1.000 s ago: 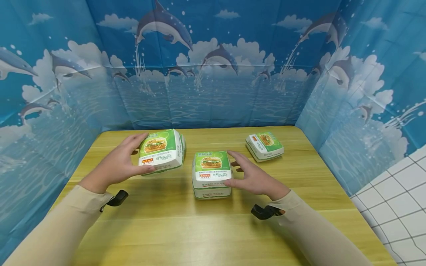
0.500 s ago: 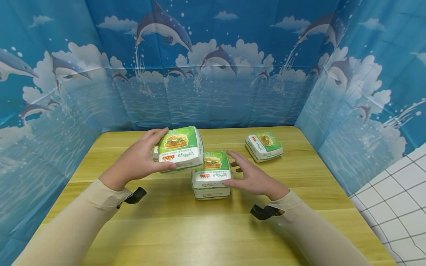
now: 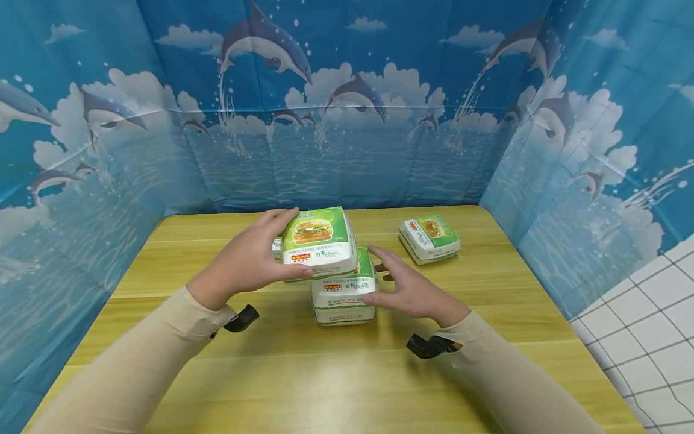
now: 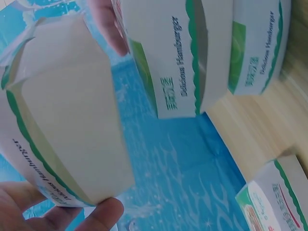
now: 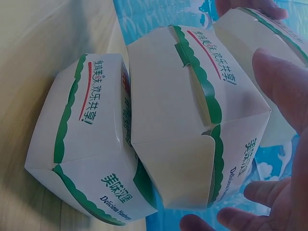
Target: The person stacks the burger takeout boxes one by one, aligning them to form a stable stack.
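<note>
My left hand grips a green and white hamburger box, thumb along its near side and fingers at its far side. This box is tilted, its printed burger lid facing up, and hangs over a stack of two like boxes. The stack's upper box is partly hidden behind the held one; the lower box rests on the table. At the stack's right side stands my right hand, thumb and fingers spread beside the upper box. Whether it touches is hard to tell. Pale undersides show on the held box.
Another hamburger box lies on the wooden table at the back right. One more box peeks out behind my left hand. A blue dolphin-print curtain closes off the back and sides.
My left hand has lifted the hamburger box and carried it right, from the left of the table to over the stack. A box behind it has come into view. My right hand stays put.
</note>
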